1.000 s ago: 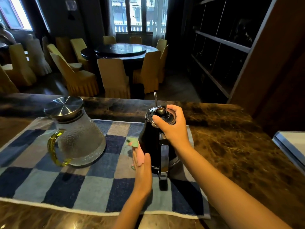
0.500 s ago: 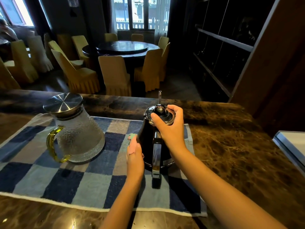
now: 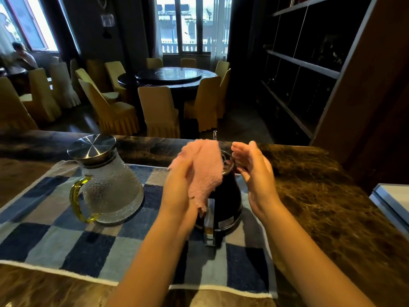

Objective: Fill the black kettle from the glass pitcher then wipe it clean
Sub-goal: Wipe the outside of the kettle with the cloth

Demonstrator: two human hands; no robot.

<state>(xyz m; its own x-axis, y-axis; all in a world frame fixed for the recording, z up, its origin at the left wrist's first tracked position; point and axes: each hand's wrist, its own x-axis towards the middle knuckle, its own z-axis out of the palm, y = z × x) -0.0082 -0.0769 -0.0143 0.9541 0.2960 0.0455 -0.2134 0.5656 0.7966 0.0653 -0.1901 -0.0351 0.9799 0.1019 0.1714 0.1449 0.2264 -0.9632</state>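
Standing beside the lidded glass pitcher (image 3: pixel 110 185), the black kettle (image 3: pixel 228 196) bears a cloth (image 3: pixel 203 171).

Left hand (image 3: pixel 177 189) and right hand (image 3: pixel 257 179) are bare, forearms (image 3: pixel 155 251) too.

Dim dining room, round dark table (image 3: pixel 176 76), yellow-covered chairs (image 3: pixel 158 110), bright windows (image 3: pixel 192 23), dark shelving (image 3: pixel 298 63)

A: Where is free room left?
B: Bare bench (image 3: pixel 321 196) is left open right of the black kettle (image 3: pixel 229 196), and checked mat (image 3: pixel 66 247) in front.
A: What is blocked?
B: The left: the glass pitcher (image 3: pixel 108 185) stands near, the gap filled by the left hand (image 3: pixel 179 185) with the pink cloth (image 3: pixel 204 171).
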